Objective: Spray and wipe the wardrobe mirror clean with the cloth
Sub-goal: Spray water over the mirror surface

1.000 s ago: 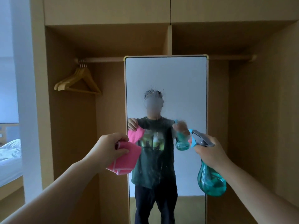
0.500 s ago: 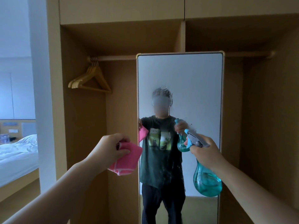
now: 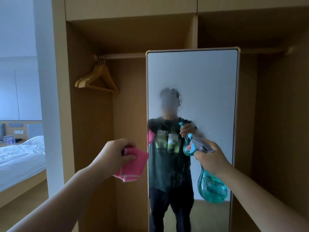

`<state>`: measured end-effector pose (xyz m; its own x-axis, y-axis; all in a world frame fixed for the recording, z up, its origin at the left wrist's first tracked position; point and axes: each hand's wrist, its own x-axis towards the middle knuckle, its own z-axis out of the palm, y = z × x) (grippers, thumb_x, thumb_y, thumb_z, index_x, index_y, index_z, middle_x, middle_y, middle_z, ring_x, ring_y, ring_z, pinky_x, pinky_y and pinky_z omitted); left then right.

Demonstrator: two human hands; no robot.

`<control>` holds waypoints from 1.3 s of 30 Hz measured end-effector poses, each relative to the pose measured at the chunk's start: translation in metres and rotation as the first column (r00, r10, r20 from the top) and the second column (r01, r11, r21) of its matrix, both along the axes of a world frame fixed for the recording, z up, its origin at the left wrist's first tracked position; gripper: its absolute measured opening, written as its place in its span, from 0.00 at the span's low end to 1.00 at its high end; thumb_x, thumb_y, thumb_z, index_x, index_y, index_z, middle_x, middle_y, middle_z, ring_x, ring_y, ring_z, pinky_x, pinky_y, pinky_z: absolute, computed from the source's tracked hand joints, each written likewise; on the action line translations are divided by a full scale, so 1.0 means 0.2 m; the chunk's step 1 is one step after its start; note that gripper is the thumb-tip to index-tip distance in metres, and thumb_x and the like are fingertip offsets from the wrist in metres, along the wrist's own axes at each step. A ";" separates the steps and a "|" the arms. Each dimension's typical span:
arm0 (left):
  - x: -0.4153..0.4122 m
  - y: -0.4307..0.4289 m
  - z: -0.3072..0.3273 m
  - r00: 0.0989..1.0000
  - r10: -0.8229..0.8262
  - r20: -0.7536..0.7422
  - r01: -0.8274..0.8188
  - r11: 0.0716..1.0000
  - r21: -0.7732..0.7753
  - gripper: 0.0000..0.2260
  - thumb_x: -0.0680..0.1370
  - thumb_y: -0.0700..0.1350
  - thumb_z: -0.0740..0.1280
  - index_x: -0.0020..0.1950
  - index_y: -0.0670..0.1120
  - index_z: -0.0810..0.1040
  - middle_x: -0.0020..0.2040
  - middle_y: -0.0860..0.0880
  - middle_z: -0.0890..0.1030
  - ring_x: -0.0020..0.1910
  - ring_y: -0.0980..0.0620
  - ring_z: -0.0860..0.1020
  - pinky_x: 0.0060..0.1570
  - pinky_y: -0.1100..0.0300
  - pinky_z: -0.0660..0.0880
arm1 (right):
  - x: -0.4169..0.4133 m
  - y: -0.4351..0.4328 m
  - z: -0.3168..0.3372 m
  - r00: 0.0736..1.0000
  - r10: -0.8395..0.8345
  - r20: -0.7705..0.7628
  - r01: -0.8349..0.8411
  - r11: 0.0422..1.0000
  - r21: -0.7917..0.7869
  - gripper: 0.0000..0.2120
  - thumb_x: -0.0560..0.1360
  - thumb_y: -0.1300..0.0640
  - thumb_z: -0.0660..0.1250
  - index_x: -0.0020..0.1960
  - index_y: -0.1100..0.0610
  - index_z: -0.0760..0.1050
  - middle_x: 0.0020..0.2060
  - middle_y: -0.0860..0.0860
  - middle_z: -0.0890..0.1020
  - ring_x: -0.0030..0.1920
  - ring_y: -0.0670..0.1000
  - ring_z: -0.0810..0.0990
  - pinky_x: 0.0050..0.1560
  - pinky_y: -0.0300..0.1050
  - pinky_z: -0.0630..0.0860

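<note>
Pink cloth [image 3: 133, 164] part-hidden, mirror [image 3: 209, 77] base cut off

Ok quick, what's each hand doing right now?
Left hand: holding the pink cloth.
Right hand: holding the spray bottle, nozzle toward the mirror.

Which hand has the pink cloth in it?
The left hand grips the folded pink cloth, beside the tall mirror. The right hand holds the see-through teal spray bottle instead.
</note>
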<state>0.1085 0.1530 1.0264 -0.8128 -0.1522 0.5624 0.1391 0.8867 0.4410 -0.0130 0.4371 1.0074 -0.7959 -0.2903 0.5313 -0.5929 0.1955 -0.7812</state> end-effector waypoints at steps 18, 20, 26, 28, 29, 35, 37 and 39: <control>0.00 -0.01 -0.25 0.994 -0.033 0.108 0.027 0.998 0.054 0.13 0.72 0.43 0.73 0.50 0.59 0.76 0.46 0.61 0.78 0.45 0.61 0.77 0.34 0.71 0.72 | 0.07 -0.09 -0.32 0.982 -0.041 0.183 0.037 0.999 0.027 0.11 0.71 0.69 0.60 0.43 0.57 0.79 0.26 0.43 0.75 0.24 0.42 0.68 0.26 0.35 0.67; 0.00 0.00 -0.28 0.993 -0.042 0.111 0.035 0.997 0.063 0.13 0.72 0.42 0.72 0.49 0.59 0.76 0.46 0.61 0.78 0.45 0.61 0.77 0.34 0.71 0.71 | 0.08 -0.08 -0.34 0.982 -0.052 0.184 0.045 0.998 0.042 0.09 0.70 0.68 0.61 0.40 0.58 0.78 0.31 0.52 0.77 0.29 0.46 0.71 0.31 0.39 0.69; -0.02 0.00 -0.36 0.992 -0.037 0.119 0.028 0.997 0.076 0.13 0.72 0.40 0.72 0.50 0.57 0.77 0.45 0.61 0.78 0.44 0.62 0.76 0.36 0.71 0.71 | 0.09 -0.03 -0.41 0.979 -0.090 0.181 0.081 0.995 0.056 0.03 0.73 0.67 0.62 0.45 0.64 0.75 0.32 0.54 0.72 0.33 0.51 0.71 0.34 0.45 0.69; -0.02 -0.01 -0.38 0.993 -0.030 0.117 0.022 0.997 0.072 0.13 0.72 0.40 0.72 0.50 0.56 0.78 0.45 0.62 0.78 0.44 0.64 0.76 0.35 0.73 0.70 | 0.09 0.00 -0.42 0.976 -0.100 0.192 0.088 0.994 0.072 0.09 0.74 0.67 0.63 0.44 0.55 0.77 0.28 0.47 0.74 0.27 0.45 0.71 0.29 0.39 0.70; -0.03 -0.01 -0.39 0.993 -0.030 0.114 0.021 0.997 0.073 0.13 0.72 0.40 0.72 0.50 0.57 0.78 0.44 0.62 0.78 0.43 0.65 0.75 0.34 0.74 0.69 | 0.09 0.02 -0.43 0.975 -0.112 0.194 0.098 0.992 0.079 0.12 0.74 0.67 0.62 0.43 0.51 0.76 0.26 0.44 0.74 0.25 0.43 0.72 0.27 0.35 0.69; -0.07 0.04 -0.40 0.989 -0.073 0.128 0.066 0.996 0.056 0.15 0.72 0.39 0.72 0.47 0.59 0.76 0.43 0.62 0.78 0.43 0.65 0.75 0.36 0.74 0.68 | 0.08 0.13 -0.47 0.965 -0.165 0.203 0.148 0.984 0.094 0.15 0.75 0.67 0.61 0.44 0.47 0.74 0.25 0.37 0.76 0.24 0.43 0.68 0.24 0.33 0.65; -0.08 0.06 -0.40 0.988 -0.085 0.129 0.080 0.996 0.045 0.14 0.72 0.39 0.72 0.47 0.59 0.76 0.44 0.62 0.78 0.43 0.65 0.75 0.36 0.74 0.68 | 0.10 0.16 -0.47 0.959 -0.176 0.224 0.160 0.983 0.088 0.14 0.76 0.66 0.62 0.43 0.46 0.73 0.32 0.41 0.75 0.30 0.46 0.71 0.28 0.35 0.69; -0.10 0.09 -0.40 0.988 -0.097 0.123 0.093 0.995 0.040 0.14 0.72 0.39 0.72 0.46 0.59 0.76 0.43 0.62 0.79 0.42 0.65 0.75 0.35 0.74 0.68 | 0.10 0.20 -0.48 0.952 -0.183 0.244 0.169 0.983 0.078 0.14 0.76 0.65 0.62 0.43 0.45 0.73 0.37 0.47 0.76 0.35 0.49 0.74 0.32 0.37 0.72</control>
<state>0.0880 0.1719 0.9458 -0.8878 -0.0882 0.4516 0.1641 0.8562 0.4900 0.0079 0.4767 0.9120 -0.9420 -0.1570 0.2965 -0.3328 0.3260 -0.8849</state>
